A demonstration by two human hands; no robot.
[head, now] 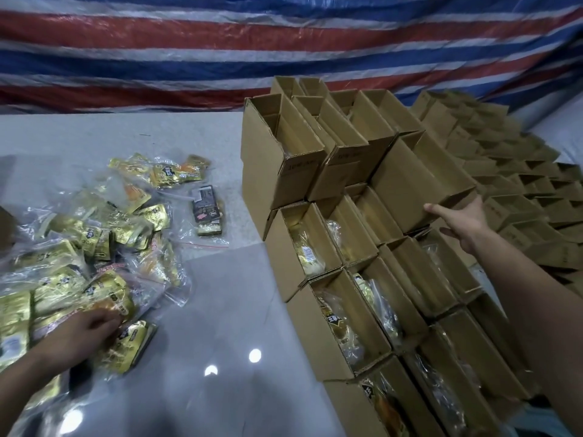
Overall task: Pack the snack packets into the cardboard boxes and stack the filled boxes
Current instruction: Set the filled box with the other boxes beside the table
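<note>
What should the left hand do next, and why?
Probably lift the gold packet that the left hand grips out of the pile and carry it to the empty box, which the right hand holds on the upper layer; the boxes below already hold packets.

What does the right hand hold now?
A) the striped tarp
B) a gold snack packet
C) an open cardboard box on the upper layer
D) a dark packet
C: the right hand grips the near end of an open cardboard box on the upper layer; the left hand curls its fingers on the gold snack packets.
</note>
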